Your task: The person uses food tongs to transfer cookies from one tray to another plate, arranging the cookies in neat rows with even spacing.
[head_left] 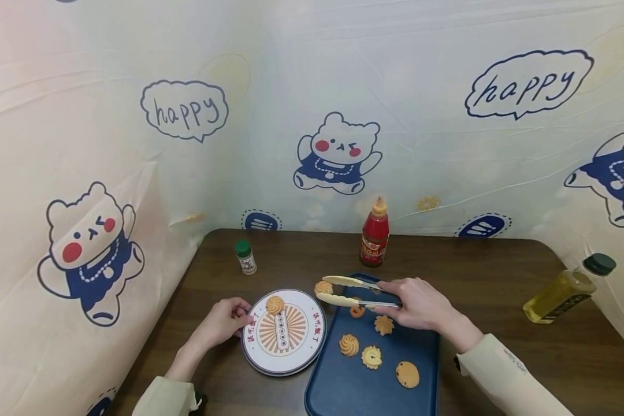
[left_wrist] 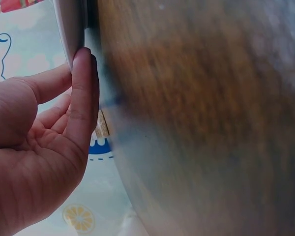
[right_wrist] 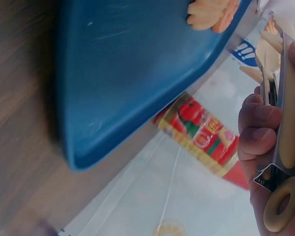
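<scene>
My right hand (head_left: 413,303) grips a pair of tongs (head_left: 361,303) with cream-coloured tips, above the far left of a blue tray (head_left: 374,398). Between the tong tips is a round cookie (head_left: 323,288), off the tray's left edge and to the right of the plate. With thumb and fingers, my left hand (head_left: 223,321) pinches the left rim of a white printed plate (head_left: 304,361); the left wrist view shows this plate (left_wrist: 69,29) edge-on. One swirled cookie (head_left: 275,305) lies on the plate. Several cookies of different shapes, including a round speckled cookie (head_left: 408,374), lie on the tray.
A red sauce bottle (head_left: 375,237) stands behind the tray. Behind the plate is a small green-capped shaker (head_left: 246,259). An oil bottle (head_left: 559,297) stands at the right on the brown wooden table (head_left: 478,271). A printed cloth (head_left: 270,104) hangs around the table.
</scene>
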`<state>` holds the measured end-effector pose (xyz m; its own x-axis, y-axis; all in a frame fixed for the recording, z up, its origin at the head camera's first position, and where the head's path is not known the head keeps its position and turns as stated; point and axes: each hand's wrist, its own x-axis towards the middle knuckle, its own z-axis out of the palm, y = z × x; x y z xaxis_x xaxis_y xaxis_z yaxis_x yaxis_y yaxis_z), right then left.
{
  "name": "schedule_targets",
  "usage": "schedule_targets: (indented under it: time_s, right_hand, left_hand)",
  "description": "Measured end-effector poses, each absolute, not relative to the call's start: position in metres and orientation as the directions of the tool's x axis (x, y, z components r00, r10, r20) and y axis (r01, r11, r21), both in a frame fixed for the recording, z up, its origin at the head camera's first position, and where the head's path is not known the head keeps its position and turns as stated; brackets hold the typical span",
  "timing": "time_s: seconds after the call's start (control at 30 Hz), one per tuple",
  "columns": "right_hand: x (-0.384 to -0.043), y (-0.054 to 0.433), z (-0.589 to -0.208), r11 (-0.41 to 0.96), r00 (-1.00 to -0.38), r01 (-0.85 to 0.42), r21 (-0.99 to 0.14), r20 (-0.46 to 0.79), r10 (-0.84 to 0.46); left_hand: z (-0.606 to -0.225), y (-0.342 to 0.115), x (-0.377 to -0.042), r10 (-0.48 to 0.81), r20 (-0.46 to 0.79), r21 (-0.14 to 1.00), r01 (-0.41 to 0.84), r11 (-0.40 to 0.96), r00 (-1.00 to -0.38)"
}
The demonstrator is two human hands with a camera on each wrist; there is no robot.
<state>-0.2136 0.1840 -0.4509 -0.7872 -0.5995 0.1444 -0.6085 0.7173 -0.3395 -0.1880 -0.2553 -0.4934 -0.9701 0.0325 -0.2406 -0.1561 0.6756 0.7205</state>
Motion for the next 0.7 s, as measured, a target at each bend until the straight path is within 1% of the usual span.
schedule_targets:
  time_s: [0.17,0.5,0.7]
  right_hand:
    - [-0.216,0.17,-0.453,0.715,-0.785,-0.606,-0.349,0.121,-0.607]
    - [-0.22,0.145,-0.459,0.695,-0.761,-0.623,-0.359,0.07,-0.645]
    - [-0.22,0.137,-0.462,0.686,-0.751,-0.632,-0.361,0.067,-0.656]
  left_hand:
    - [-0.492,-0.255,-0.187,0.028,-0.24,0.721,-0.159,0.674,-0.97]
    - [-0.491,-0.254,-0.186,0.026,-0.239,0.726,-0.161,0.668,-0.971]
    - [-0.491,-0.254,-0.186,0.021,-0.238,0.722,-0.162,0.672,-0.971]
